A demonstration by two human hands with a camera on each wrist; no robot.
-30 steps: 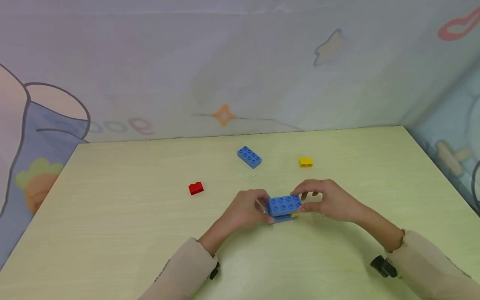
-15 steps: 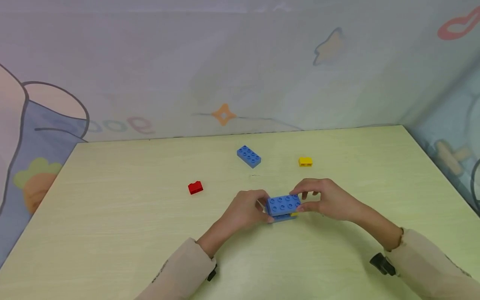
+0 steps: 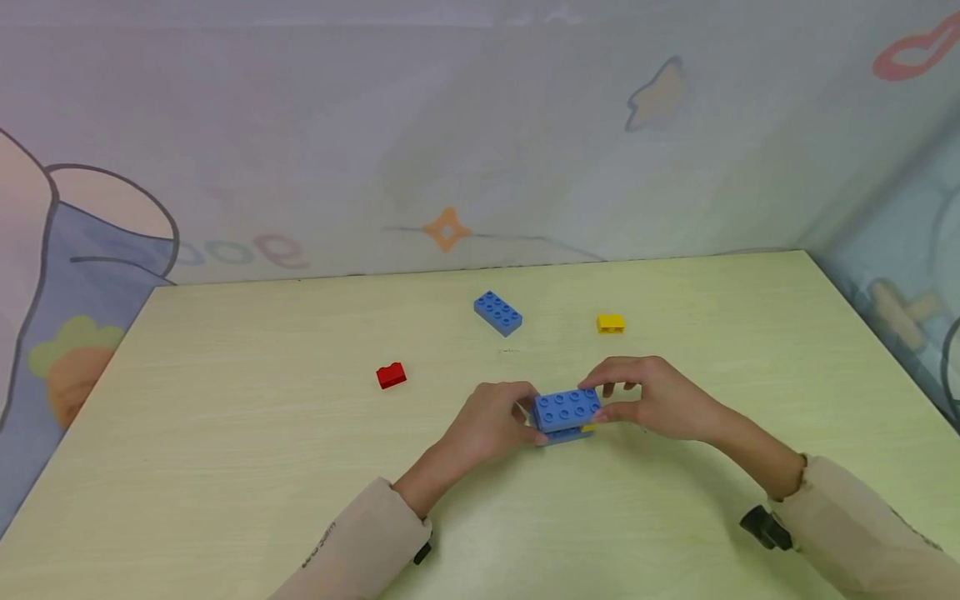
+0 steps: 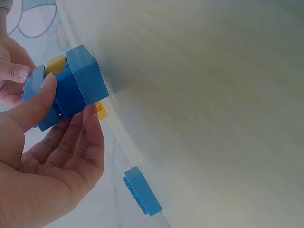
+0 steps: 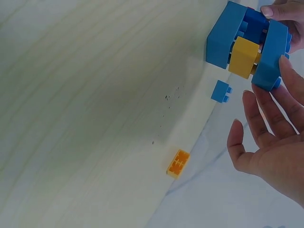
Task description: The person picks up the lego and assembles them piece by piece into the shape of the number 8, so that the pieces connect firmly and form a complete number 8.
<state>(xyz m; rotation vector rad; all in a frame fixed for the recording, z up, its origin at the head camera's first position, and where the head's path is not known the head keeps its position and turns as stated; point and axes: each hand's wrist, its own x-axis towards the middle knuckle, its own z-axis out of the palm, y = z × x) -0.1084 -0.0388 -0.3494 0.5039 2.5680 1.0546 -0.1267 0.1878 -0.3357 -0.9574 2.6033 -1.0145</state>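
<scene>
Between the two hands stands a toy brick stack on the table. Its top is an eight-stud blue brick (image 3: 567, 408), and below lies another blue brick (image 3: 564, 437). Sandwiched between them are a darker blue brick (image 4: 70, 92), at the left end, and a yellow brick (image 5: 244, 57), at the right end. My left hand (image 3: 491, 421) grips the stack's left end, thumb on the near side and fingers on the far side. With thumb and index finger, my right hand (image 3: 652, 400) pinches the top blue brick at its right end; its other fingers hang free.
Farther back on the table (image 3: 247, 433) lie a loose blue brick (image 3: 498, 313) and a small yellow brick (image 3: 611, 323). A small red brick (image 3: 391, 375) lies to the left of the stack. A printed cloth (image 3: 510, 133) rises behind the table's back edge.
</scene>
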